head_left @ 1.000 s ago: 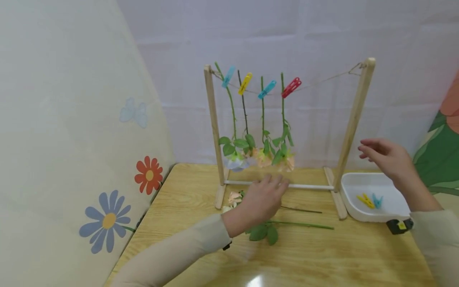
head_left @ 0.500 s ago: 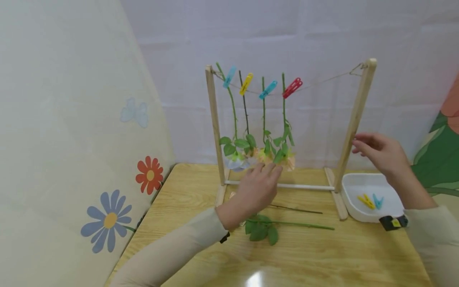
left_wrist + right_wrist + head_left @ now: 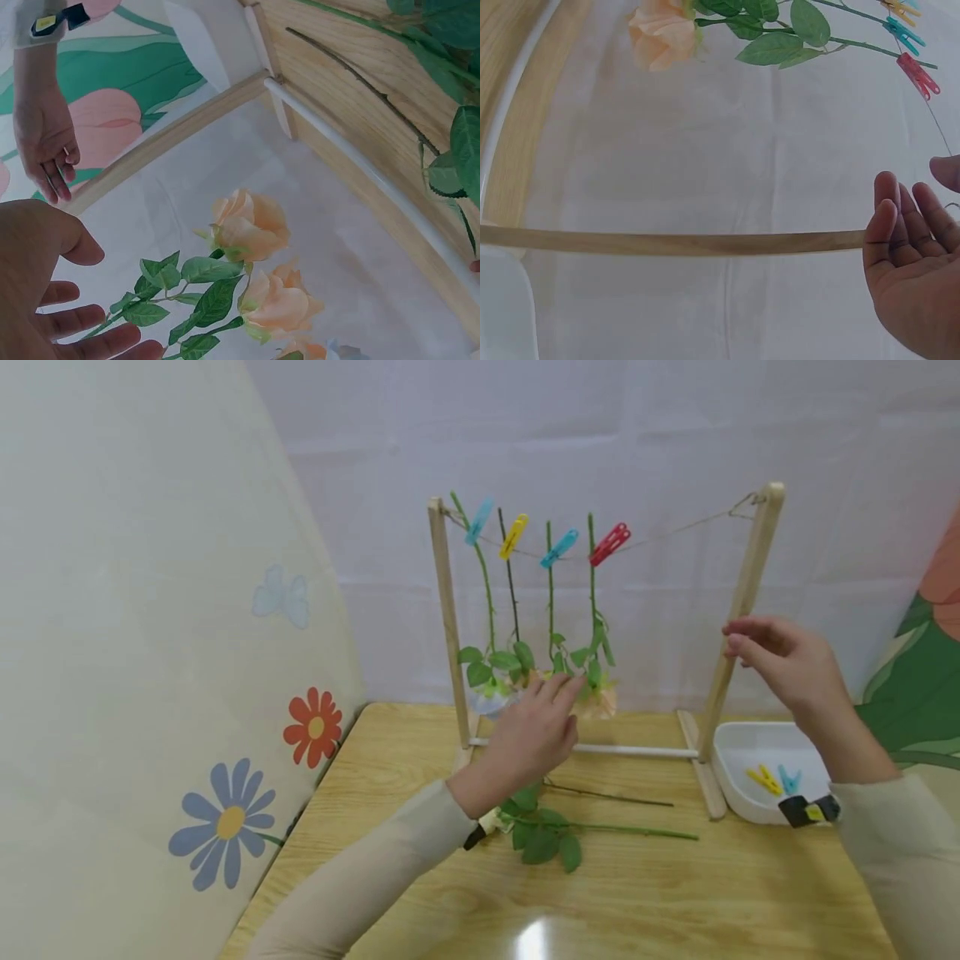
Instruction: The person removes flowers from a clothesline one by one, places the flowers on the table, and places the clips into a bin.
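Head view caught the loose, empty fingers of the left hand [image 3: 534, 731] and right hand [image 3: 786, 667], the left close to peach roses [image 3: 602, 700] hanging upside down from the line [image 3: 678, 531], seemingly light and soft-petalled, best pinched by their stiffer green stems [image 3: 592, 583].

Left hand [image 3: 525, 727]: I logged it as raised, from the white crossbar [image 3: 637, 750] to the hanging flowers [image 3: 600, 700]. Right hand [image 3: 791, 668]: I recorded it shifted up and leftward, from apart from the wooden post [image 3: 738, 602] to overlapping it in head view.
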{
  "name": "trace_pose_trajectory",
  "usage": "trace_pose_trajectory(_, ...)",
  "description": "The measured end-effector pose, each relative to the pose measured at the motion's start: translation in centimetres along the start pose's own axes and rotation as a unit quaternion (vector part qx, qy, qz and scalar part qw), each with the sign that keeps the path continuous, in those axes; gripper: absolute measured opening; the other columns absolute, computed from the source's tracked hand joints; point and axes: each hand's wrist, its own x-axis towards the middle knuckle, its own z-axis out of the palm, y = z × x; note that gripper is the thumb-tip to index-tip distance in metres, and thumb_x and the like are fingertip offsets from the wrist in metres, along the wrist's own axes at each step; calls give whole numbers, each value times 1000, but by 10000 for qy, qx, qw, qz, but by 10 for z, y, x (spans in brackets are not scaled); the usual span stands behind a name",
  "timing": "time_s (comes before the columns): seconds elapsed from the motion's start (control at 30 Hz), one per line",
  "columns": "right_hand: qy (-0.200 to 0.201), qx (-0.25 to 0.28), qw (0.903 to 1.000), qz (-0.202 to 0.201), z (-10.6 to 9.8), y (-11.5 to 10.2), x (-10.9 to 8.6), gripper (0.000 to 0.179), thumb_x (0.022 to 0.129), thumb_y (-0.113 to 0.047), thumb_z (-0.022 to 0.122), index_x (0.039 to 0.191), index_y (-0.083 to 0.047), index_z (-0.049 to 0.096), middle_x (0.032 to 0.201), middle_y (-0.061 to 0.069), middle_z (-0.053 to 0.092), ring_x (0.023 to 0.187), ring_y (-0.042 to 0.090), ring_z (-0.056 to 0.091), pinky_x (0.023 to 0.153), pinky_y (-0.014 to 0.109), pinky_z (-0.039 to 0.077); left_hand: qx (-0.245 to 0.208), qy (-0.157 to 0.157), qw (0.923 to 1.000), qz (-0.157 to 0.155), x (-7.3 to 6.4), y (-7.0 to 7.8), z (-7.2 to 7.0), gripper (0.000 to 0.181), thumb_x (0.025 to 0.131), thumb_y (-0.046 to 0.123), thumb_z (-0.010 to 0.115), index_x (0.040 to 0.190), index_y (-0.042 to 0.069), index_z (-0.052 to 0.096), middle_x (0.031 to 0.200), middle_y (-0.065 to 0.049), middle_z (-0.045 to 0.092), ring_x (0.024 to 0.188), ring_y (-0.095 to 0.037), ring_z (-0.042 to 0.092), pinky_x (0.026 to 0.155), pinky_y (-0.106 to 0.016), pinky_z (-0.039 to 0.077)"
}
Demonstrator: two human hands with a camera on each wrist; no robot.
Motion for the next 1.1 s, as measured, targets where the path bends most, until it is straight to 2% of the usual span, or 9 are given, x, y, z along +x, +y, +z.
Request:
trace_pose_trajectory(0.13,120,396,9988,-263,6,-3,4,30,100,-20,65,123,-1,67,97,-24,70,84,-1,67,72,11,53,-143,86,9998,-102,5,-3,1,52,92,13,67,142,4,52,128,-14,62,105,-28,66,71,-32,60)
trace_pose_trajectory(0.23,156,537,9980,-282,9,-4,6,29,100,-18,65,122,-1,67,97,-23,70,84,-1,67,73,12,53,-232,123,9994,-206,8,-6,2,49,93,14,66,140,4,54,128,-15,62,107,-28,66,76,-33,60)
trace_pose_trajectory(0.4,199,414,9988,-140,12,-9,9,34,100,-26,65,126,-4,65,100,-24,68,88,-1,66,75,12,53,-371,205,9981,-446,12,-10,2,50,94,15,66,141,3,53,131,-16,61,102,-27,67,63,-28,57)
trace_pose_trajectory(0.53,252,695,9970,-231,14,-14,14,32,99,-22,66,125,-4,66,103,-20,70,89,1,67,76,12,54,-494,304,9965,-610,17,-13,0,51,95,15,65,143,5,50,132,-16,60,100,-27,67,53,-26,52)
trace_pose_trajectory(0.87,354,855,9949,-399,19,-27,22,30,99,-21,66,125,-6,66,108,-16,69,90,3,67,76,14,54,-941,390,9911,-859,27,-16,2,53,95,15,66,144,5,49,129,-15,61,102,-25,66,71,-31,59)
trace_pose_trajectory(1.1,342,1531,9862,-529,20,-35,29,24,97,-13,69,120,-7,69,106,-11,72,88,5,69,75,15,54,-1157,433,9870,-1027,37,-18,1,55,95,16,67,145,4,46,130,-16,60,87,-24,63,61,-26,54)
